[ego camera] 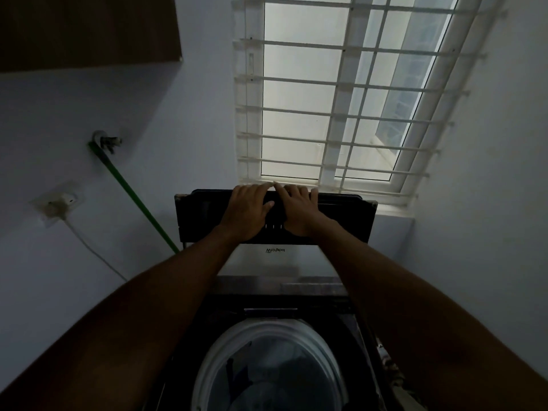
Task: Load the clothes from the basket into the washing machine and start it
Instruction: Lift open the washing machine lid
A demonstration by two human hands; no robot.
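Note:
A top-loading washing machine [299, 287] stands below me, under a window. Its dark lid [204, 216] is raised upright at the back. My left hand [247, 210] and my right hand [299, 210] lie side by side on the middle of the lid, fingers hooked over its top edge. Between my forearms the white-rimmed drum [212, 354] is uncovered, with dim, dark clothes [267, 378] inside. No basket is in view.
A barred window [341, 99] rises right behind the lid. On the left wall, a green hose [133, 192] runs from a tap [106, 140] down behind the machine. A wall socket [56, 203] has a white cable. A dark cabinet [89, 28] hangs upper left.

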